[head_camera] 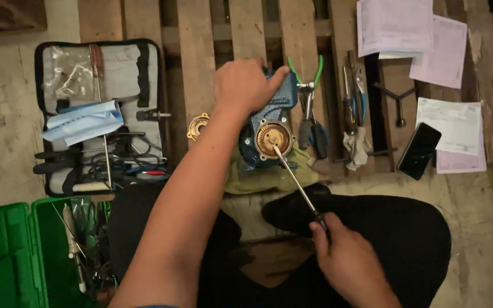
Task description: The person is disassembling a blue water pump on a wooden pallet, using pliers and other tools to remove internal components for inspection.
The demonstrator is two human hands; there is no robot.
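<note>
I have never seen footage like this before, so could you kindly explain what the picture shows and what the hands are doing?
There is one picture, taken by a camera on a person's head, looking down at their own two bare hands. The left hand grips the top of a blue pump resting on a rag on a wooden pallet. The right hand holds a screwdriver, its tip at the pump's round brass part. Around lie an open tool pouch, a green case, green-handled pliers, a phone and papers.
</note>
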